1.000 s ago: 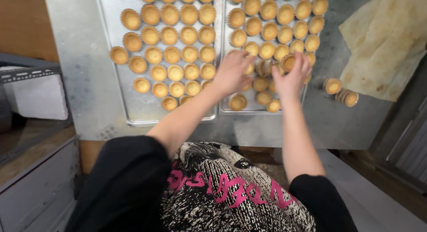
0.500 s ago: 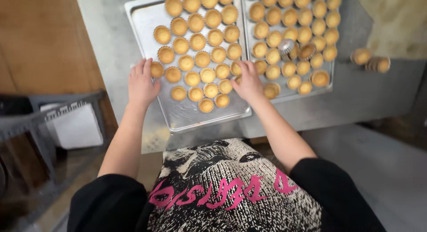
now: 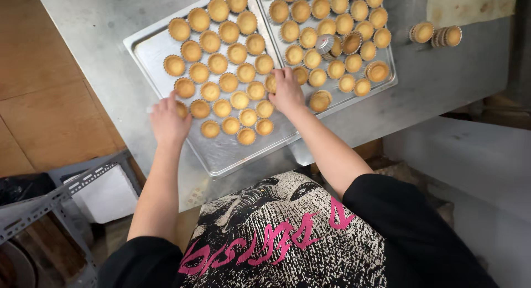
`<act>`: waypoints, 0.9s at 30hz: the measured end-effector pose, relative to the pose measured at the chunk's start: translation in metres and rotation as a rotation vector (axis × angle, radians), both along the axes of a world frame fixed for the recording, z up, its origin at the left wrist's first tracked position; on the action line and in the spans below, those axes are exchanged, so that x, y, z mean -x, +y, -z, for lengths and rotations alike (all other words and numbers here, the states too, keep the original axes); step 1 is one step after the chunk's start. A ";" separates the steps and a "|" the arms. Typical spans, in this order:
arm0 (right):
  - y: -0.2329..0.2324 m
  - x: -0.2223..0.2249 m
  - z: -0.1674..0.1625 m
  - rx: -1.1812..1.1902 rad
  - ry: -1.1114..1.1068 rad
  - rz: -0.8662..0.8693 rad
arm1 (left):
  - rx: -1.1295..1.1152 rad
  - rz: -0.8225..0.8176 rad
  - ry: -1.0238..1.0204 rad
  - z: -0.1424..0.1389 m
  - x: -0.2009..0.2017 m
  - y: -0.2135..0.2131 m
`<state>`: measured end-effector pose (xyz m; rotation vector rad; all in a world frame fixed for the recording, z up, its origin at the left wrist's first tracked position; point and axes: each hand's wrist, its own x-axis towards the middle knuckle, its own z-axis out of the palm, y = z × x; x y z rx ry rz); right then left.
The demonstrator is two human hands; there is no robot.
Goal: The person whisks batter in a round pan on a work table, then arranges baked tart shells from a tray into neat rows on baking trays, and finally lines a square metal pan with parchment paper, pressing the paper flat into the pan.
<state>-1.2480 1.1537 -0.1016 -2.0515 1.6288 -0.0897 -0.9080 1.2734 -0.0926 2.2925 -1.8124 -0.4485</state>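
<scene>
The left hand [image 3: 167, 120] lies palm down on the left edge of the near baking tray [image 3: 221, 150], fingers loosely spread, fingertips touching a tart shell [image 3: 181, 109] at the tray's rim; whether it pinches that shell cannot be told. The right hand [image 3: 286, 90] rests flat at the tray's right edge, where it meets the second tray [image 3: 387, 78], fingers together over a tart shell [image 3: 270, 83] there, gripping nothing that shows.

The near tray sits tilted on a grey metal table [image 3: 99, 39] and holds rows of golden tart shells in fluted tins. The second tray, just beside it to the right, is likewise filled; one empty fluted tin [image 3: 324, 43] lies tipped among its shells. Apart on the table stand a single tart [image 3: 422, 31] and a short stack of tins [image 3: 447, 36]. Below left is a perforated metal rack [image 3: 50, 202].
</scene>
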 end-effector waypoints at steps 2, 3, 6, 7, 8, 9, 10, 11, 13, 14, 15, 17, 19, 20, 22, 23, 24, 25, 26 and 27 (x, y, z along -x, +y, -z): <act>0.002 0.006 -0.001 -0.026 -0.048 -0.009 | 0.115 -0.052 0.059 -0.013 0.006 0.006; 0.003 0.011 -0.002 -0.038 -0.071 -0.013 | 0.161 -0.082 0.079 -0.019 0.014 0.007; 0.002 0.041 -0.007 0.070 -0.327 -0.046 | 0.258 -0.118 0.195 -0.034 0.057 -0.002; -0.007 0.058 -0.008 0.033 -0.357 0.018 | 0.260 -0.091 0.268 -0.035 0.078 -0.012; -0.019 0.081 -0.010 -0.001 -0.385 0.081 | 0.266 -0.064 0.343 -0.035 0.102 -0.025; -0.042 0.105 -0.010 0.043 -0.482 0.149 | 0.248 0.011 0.372 -0.035 0.125 -0.040; -0.071 0.131 -0.009 0.086 -0.579 0.215 | 0.230 0.083 0.400 -0.033 0.149 -0.056; -0.099 0.159 -0.008 0.075 -0.456 0.312 | 0.267 0.123 0.384 -0.030 0.176 -0.075; -0.151 0.204 -0.002 0.286 -0.209 0.181 | 0.292 0.201 0.380 -0.023 0.222 -0.114; -0.170 0.216 0.004 0.266 -0.183 0.149 | 0.283 0.242 0.393 -0.020 0.241 -0.132; -0.187 0.227 0.008 0.247 -0.155 0.121 | 0.244 0.242 0.337 -0.018 0.257 -0.147; -0.206 0.239 0.009 0.266 -0.137 0.054 | 0.165 0.248 0.231 -0.020 0.281 -0.167; -0.210 0.243 0.005 0.345 -0.154 -0.026 | 0.108 0.264 0.198 -0.027 0.291 -0.176; -0.206 0.244 -0.001 0.331 -0.198 -0.003 | 0.080 0.274 0.182 -0.031 0.295 -0.179; -0.191 0.246 -0.015 0.310 -0.287 0.044 | 0.093 0.288 0.323 -0.041 0.305 -0.183; -0.181 0.247 -0.021 0.196 -0.266 0.072 | 0.103 0.296 0.392 -0.045 0.310 -0.188; -0.170 0.247 -0.026 0.082 -0.246 0.097 | 0.094 0.318 0.381 -0.047 0.315 -0.194; -0.162 0.246 -0.029 0.048 -0.236 0.054 | 0.081 0.338 0.372 -0.048 0.321 -0.200; -0.153 0.246 -0.029 0.009 -0.225 0.011 | 0.061 0.356 0.364 -0.049 0.326 -0.203; -0.149 0.247 -0.028 -0.028 -0.216 -0.032 | 0.059 0.362 0.375 -0.048 0.328 -0.205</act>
